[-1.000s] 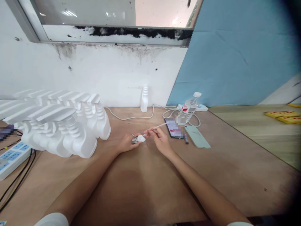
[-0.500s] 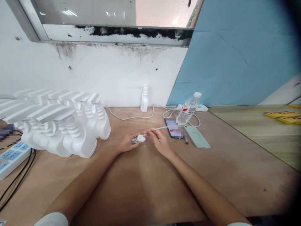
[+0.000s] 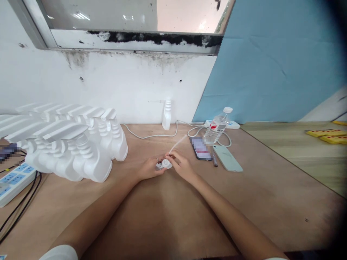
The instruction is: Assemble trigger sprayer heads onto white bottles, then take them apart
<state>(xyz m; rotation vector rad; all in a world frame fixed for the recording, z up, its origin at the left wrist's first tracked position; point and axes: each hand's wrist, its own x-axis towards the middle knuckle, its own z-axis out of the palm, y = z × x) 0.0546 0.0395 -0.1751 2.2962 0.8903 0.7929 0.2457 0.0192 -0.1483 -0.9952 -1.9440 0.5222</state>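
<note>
My left hand (image 3: pixel 150 168), with a ring on one finger, is closed around a small white plastic spray head (image 3: pixel 166 164) whose round cap faces up. Its far side is hidden by the fingers. Pinched in my right hand (image 3: pixel 184 167) is a thin whitish plastic tube (image 3: pixel 177 143), its free end slanting up and away to the right. The tube's lower end is at the spray head, with the fingertips of both hands close together there. I cannot tell whether the tube sits inside the head.
Several white plastic bottles (image 3: pixel 93 164) stand packed together at left, beside a power strip (image 3: pixel 16 178). One white bottle (image 3: pixel 167 116) stands by the wall. To the right are a dark phone (image 3: pixel 200 147), a marker (image 3: pixel 214 160), a pale green phone (image 3: pixel 228 158), a water bottle (image 3: pixel 216 127) and a white cable (image 3: pixel 151 136).
The tube has swung from pointing right, nearly level, to slanting upward. Both hands have shifted slightly right and closer to me, and the fingertips are now closer together around the spray head.
</note>
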